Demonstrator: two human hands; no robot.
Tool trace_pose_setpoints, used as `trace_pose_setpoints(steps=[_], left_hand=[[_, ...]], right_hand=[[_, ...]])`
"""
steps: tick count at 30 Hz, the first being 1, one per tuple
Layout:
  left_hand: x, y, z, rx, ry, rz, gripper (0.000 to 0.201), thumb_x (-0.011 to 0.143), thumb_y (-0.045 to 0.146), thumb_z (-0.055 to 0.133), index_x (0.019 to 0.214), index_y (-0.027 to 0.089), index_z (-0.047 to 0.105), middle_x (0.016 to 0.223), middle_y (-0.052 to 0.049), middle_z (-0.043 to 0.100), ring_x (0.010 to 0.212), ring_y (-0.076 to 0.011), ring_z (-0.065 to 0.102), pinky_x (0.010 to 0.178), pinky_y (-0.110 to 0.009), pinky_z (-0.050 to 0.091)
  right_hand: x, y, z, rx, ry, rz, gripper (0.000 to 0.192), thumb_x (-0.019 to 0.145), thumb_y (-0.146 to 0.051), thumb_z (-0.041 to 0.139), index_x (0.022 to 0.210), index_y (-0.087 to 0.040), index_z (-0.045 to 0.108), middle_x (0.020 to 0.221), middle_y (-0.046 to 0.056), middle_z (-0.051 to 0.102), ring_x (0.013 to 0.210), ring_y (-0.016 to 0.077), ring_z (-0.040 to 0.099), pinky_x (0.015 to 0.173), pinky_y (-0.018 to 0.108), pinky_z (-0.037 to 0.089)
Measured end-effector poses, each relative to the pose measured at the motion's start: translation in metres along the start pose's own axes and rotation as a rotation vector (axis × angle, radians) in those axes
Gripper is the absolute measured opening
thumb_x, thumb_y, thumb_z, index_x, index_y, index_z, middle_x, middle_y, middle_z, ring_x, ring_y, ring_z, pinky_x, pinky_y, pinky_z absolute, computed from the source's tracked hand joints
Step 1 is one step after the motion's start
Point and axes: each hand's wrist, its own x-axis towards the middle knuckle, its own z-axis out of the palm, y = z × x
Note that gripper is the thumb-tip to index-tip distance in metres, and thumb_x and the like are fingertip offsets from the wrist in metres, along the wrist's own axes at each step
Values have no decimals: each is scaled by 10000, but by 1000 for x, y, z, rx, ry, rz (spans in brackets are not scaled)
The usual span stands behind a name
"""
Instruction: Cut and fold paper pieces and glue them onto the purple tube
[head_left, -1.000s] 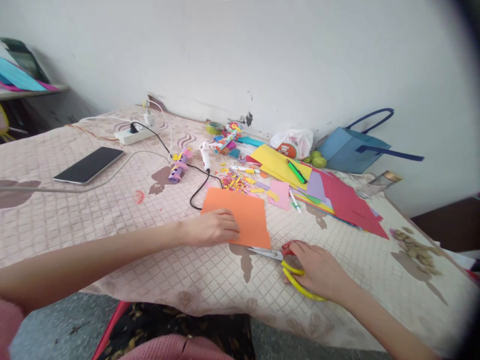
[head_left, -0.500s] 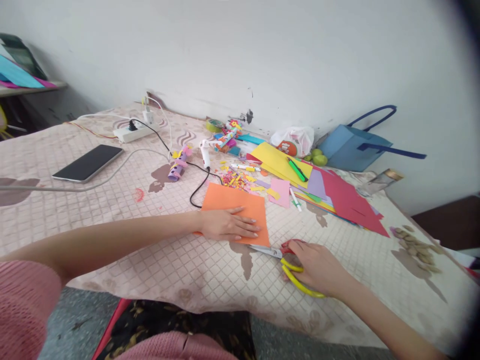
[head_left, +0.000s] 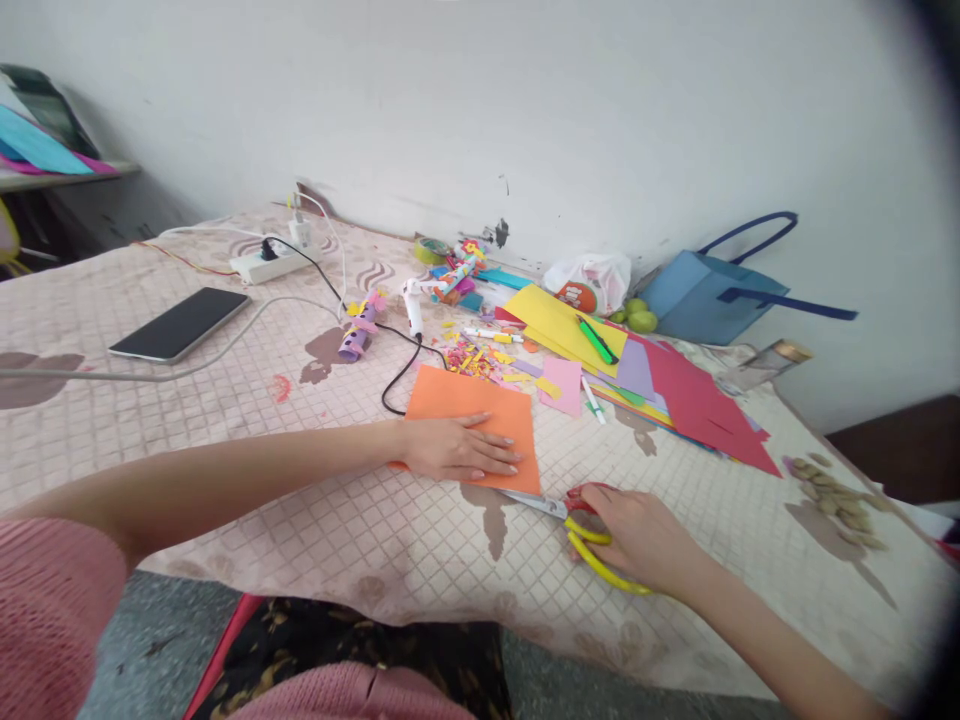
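Flat on the orange paper (head_left: 469,393) lies my left hand (head_left: 457,448), palm down with its fingers stretched out to the right. The paper rests on the quilted tablecloth in front of me. My right hand (head_left: 637,535) is closed round the handles of a pair of scissors (head_left: 551,506), which are yellow and red. The scissor blades point left at the near right corner of the paper, their tips partly hidden under its edge. Behind the paper are small paper scraps (head_left: 472,360) and a white glue gun (head_left: 413,308) with a black cord.
Coloured sheets (head_left: 694,400) lie to the right, with a green cutter (head_left: 598,340) on top. A blue bag (head_left: 712,295) and a glass jar (head_left: 769,365) stand behind. A phone (head_left: 180,325), a power strip (head_left: 274,264) and a purple paper roll (head_left: 360,332) are at left.
Almost nothing differs; the whole view has shifted very slightly. My left hand stays flat on the paper and my right hand still holds the scissors at its corner.
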Motion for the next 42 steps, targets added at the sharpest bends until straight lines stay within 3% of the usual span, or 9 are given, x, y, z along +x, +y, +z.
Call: trace_pose_setpoints(steps=[6,23,32,42], left_hand=[[0,-1,1,13,47,45,476,923,268,312,1394,288,244,1437,9,311,1351,-151,199,1101,-385,-83],[0,1,-1,30,23,38,462,933,278,275,1395,259,254,1446,-3,293,1357,-142,184,1094,-378,-111],[0,3,-1,-30,26,-7,460,920,267,318,1378,298,287,1435,23,315,1352,-134,193,1098,-362,-94],[0,4,-2,-66,35,-21,455,913,266,348,1364,311,315,1425,24,335,1345,-141,216,1101,-373,-75]], right_hand=[[4,-7,-4,46,23,-7,361,725,-419,612,971,-178,501,910,73,637,821,236,619,675,320,428],[7,-8,-1,7,45,-17,361,713,-439,617,944,-179,520,878,79,659,775,238,632,631,311,422],[15,-17,-4,46,33,7,423,704,-490,617,969,-179,511,901,77,646,806,237,623,675,318,427],[10,-11,1,19,10,-12,395,736,-487,592,979,-184,516,849,66,655,765,232,631,622,303,413]])
